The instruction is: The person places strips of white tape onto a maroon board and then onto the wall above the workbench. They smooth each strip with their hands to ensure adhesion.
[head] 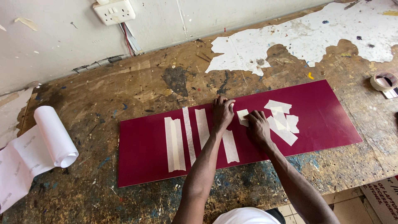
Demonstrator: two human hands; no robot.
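Fingers of both hands, left (223,113) and right (258,126), press flat, gripping nothing, hiding part of a tape piece (242,116).

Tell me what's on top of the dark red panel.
On the red panel: upright tape strips, a cluster of tape pieces, and both hands pressing a small piece. The bench beneath is covered.

One dark red panel (323,120) is lying on the tabletop (103,95), with two hands (222,113) (258,126) pressing on it. Four long tape strips (174,144) are sitting toward its nine o'clock end, a cluster of overlapping pieces (282,118) too tangled to count toward three o'clock. One tape roll (383,81) is resting at two o'clock, one paper roll (54,137) at nine.
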